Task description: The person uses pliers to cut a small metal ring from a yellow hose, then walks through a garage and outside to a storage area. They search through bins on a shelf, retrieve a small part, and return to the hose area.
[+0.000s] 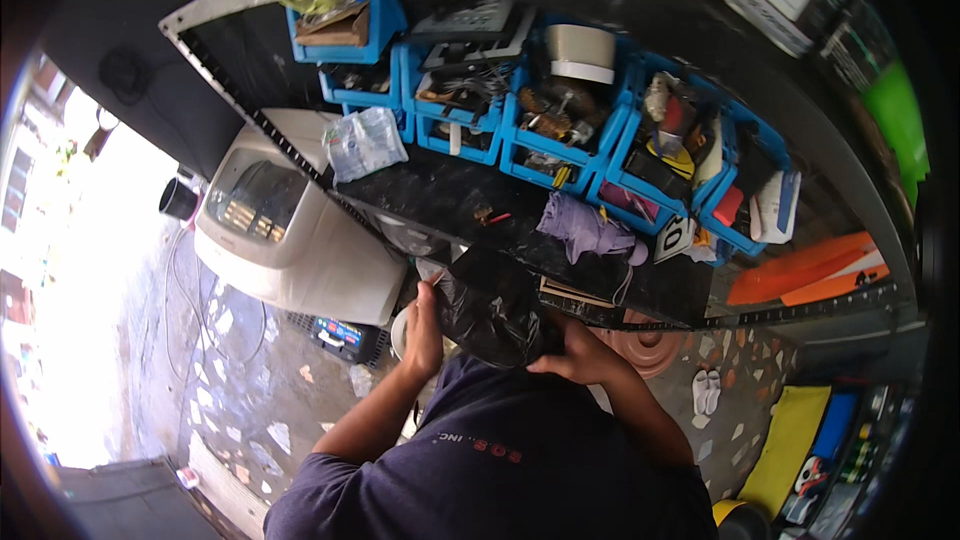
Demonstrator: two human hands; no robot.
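A crumpled black plastic bag [492,310] is held in front of my body, just below the edge of a black shelf [400,180]. My left hand [424,325] grips its left side, with a small pale item showing by the fingertips, and my right hand [572,348] grips its lower right side. On the shelf beyond the bag lie a folded purple umbrella [585,230] and some small red pieces [498,217].
Blue bins [560,150] packed with odds and ends line the shelf. A white washing machine [320,280] stands at left, near a blue-and-black case [335,338]. Pale slippers [706,392] and a yellow board [775,440] are at lower right.
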